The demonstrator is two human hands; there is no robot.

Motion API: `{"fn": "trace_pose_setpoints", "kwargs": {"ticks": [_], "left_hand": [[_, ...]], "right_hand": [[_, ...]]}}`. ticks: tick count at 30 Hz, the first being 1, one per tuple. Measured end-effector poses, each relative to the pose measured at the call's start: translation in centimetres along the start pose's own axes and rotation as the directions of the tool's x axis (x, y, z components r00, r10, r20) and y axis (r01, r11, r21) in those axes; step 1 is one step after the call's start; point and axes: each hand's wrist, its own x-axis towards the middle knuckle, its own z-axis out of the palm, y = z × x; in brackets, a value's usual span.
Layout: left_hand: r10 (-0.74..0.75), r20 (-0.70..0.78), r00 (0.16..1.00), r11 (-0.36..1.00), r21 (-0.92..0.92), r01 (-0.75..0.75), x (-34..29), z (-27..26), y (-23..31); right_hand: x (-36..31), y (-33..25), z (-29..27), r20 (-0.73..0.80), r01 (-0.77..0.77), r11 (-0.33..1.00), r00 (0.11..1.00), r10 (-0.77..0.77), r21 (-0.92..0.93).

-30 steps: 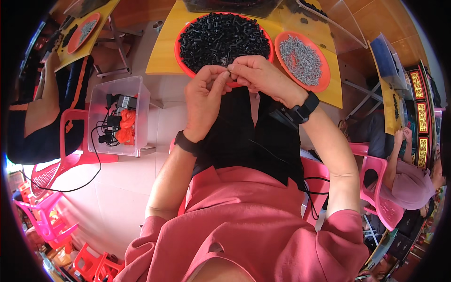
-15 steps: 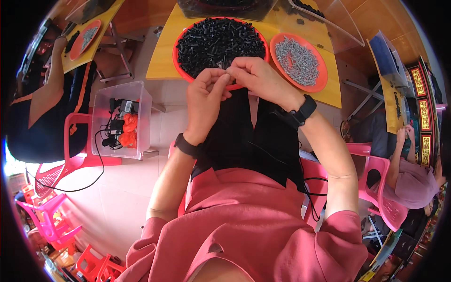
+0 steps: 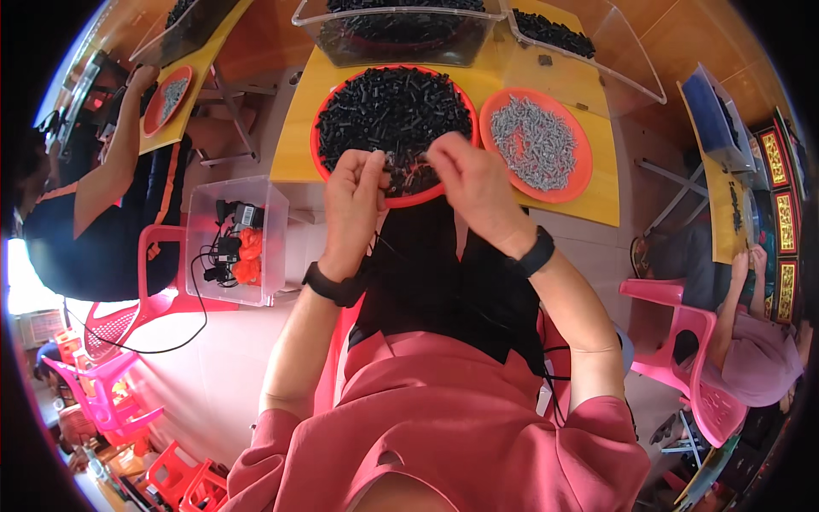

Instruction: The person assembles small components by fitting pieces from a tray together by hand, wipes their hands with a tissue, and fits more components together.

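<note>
A round red basin (image 3: 395,203) on the table in front of me is heaped with small black tube-like pieces (image 3: 392,111). Over its near rim is my left hand (image 3: 351,205), fingers curled and thumb pressed to them; anything in that pinch is too small to name. My right hand (image 3: 478,183) hovers above the basin's near right edge with its fingertips drawn together, slightly blurred, and I cannot make out what lies between them. Beside it, to the right, an orange-red plate (image 3: 584,166) carries many small silver screw-like pieces (image 3: 533,141).
On the yellow table (image 3: 294,141), clear plastic bins (image 3: 397,47) with black pieces stand behind the basin. A clear box (image 3: 277,247) of cables and chargers sits lower left, by a pink chair (image 3: 158,294). Other people work at tables (image 3: 192,119) left and right.
My hands, pinched together half a second ago, have parted: the right moved rightward, the left stayed near the basin's rim. The whole view has shifted, putting the table lower in the picture.
</note>
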Motion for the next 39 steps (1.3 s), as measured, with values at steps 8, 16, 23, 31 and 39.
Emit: {"fn": "trace_pose_setpoints", "kwargs": {"ticks": [8, 16, 23, 31, 39], "left_hand": [[0.099, 0.067, 0.993, 0.877, 0.466, -0.119, 3.1, 2.5, 1.9], [0.229, 0.173, 0.958, 0.506, 0.820, -0.269, 7.5, 5.5, 0.8], [0.209, 0.187, 0.960, 0.375, 0.891, -0.255, 8.0, 6.5, 1.3], [0.151, 0.224, 0.963, 0.456, 0.848, -0.269, 8.0, 6.0, 1.5], [0.194, 0.247, 0.949, 0.671, 0.673, -0.312, 8.9, 3.7, 2.0]], "right_hand": [[2.6, 2.5, -5.7, 0.041, -0.183, 0.972, 0.983, 0.179, 0.146], [3.4, 4.6, -6.8, 0.132, -0.170, 0.947, 0.982, 0.138, 0.272], [3.4, 5.3, -8.3, 0.154, -0.196, 0.920, 0.976, 0.151, 0.339], [3.4, 5.3, -7.2, 0.137, -0.244, 0.911, 0.968, 0.209, 0.332], [3.9, 3.6, -5.1, 0.066, -0.262, 0.929, 0.965, 0.254, 0.259]]}}
